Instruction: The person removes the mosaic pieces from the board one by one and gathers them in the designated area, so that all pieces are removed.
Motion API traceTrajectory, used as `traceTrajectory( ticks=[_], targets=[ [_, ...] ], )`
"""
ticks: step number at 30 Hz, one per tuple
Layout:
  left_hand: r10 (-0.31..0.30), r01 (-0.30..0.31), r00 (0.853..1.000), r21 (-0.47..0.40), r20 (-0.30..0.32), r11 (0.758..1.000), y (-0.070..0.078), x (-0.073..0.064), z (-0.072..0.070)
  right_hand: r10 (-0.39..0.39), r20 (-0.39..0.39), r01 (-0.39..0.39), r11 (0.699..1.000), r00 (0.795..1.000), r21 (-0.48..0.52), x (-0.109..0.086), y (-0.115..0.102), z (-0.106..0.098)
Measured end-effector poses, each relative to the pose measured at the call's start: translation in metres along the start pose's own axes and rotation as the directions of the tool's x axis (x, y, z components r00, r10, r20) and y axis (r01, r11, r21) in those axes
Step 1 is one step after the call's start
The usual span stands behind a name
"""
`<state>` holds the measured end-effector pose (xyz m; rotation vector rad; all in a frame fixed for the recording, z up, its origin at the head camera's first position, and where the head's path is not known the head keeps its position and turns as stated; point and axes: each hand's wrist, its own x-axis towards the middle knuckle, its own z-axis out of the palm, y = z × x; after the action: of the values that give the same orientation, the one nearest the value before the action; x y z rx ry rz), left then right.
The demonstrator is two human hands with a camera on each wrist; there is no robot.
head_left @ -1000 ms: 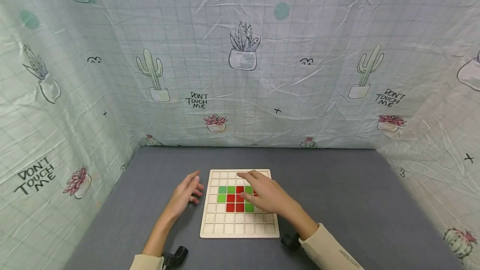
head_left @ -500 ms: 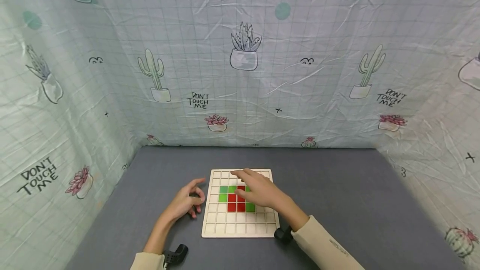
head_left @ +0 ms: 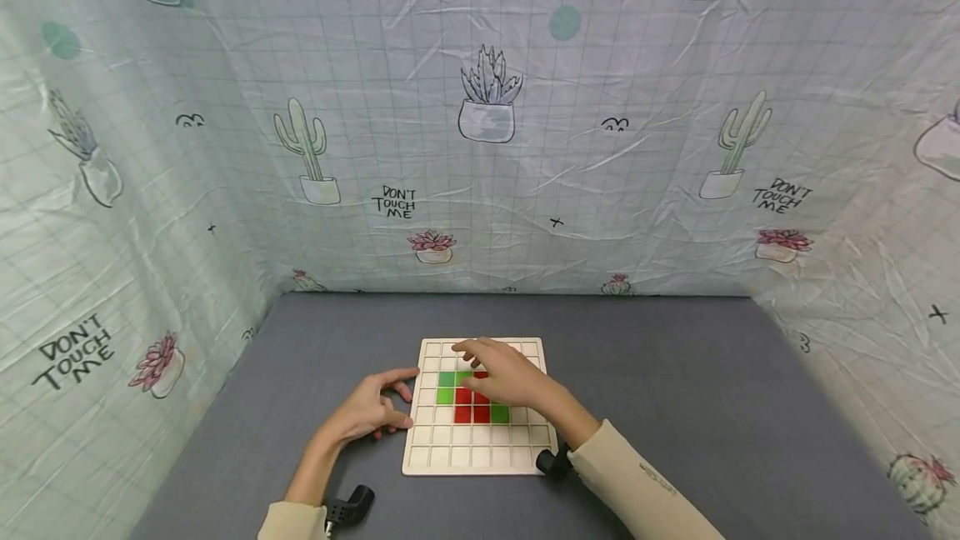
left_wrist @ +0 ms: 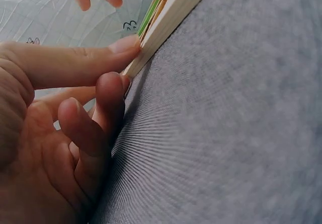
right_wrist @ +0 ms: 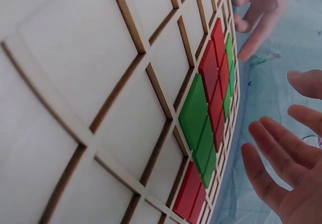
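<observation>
- Left hand (head_left: 367, 408), finger and thumb stretched out, touches the left side of the board (head_left: 480, 458).
- Right hand (head_left: 512, 375), loose and holding nothing, hangs over the tiles (head_left: 463, 415).

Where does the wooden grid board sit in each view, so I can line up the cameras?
Head: board at lower middle, on the gray table, left hand at its left edge.
Left wrist: board at the top, nearly edge-on, rising to the right.
Right wrist: board fills the left and centre, running off the frame.
Shared landmark: the red and green tiles on it.
</observation>
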<state>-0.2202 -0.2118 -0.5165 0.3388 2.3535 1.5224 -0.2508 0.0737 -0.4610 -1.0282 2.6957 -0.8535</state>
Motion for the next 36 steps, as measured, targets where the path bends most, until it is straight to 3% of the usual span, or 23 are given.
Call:
traceTrajectory(
  ticks=[12,29,36],
  targets=[
    [-0.024,0.024,1.000,-0.029,0.015,0.999,0.002,0.002,0.000,-0.011,0.031,0.010,0.999,0.999,0.036,0.017,0.006,0.008],
    [-0.011,0.012,1.000,-0.029,0.017,1.000,0.000,0.001,0.002,0.007,0.046,-0.005,0.999,0.999,-0.045,0.035,0.007,0.020],
    [-0.011,0.013,1.000,-0.043,0.029,0.999,-0.001,0.001,0.001,-0.030,0.048,0.034,0.996,0.998,-0.078,0.041,0.008,0.024]
  ],
)
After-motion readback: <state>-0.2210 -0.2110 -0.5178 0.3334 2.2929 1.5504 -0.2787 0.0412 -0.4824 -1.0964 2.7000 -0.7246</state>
